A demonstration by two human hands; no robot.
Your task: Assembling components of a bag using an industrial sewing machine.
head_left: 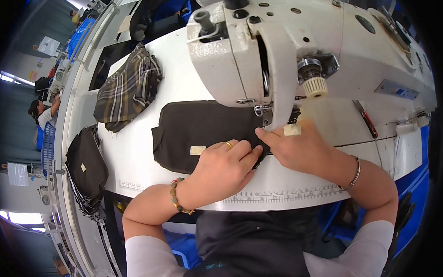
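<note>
A dark brown fabric piece [197, 120] with rounded corners and a small cream label [197, 150] lies flat on the white table. Its right end reaches under the needle area of a white sewing machine [303, 39]. My left hand [225, 168], with a ring and a beaded bracelet, grips the near right edge of this fabric, fingers curled. Close by, my right hand [301, 148] pinches the same edge beside the presser foot [266, 118]. Its other fingers are partly hidden behind the machine's cream knob [292, 130].
Plaid fabric pieces [128, 89] are heaped at the far left. A stack of dark fabric pieces [86, 168] hangs over the table's left edge. Red-handled snips [367, 121] lie right of the machine head. A printed ruler [258, 195] follows the front edge. Another person [44, 113] sits far left.
</note>
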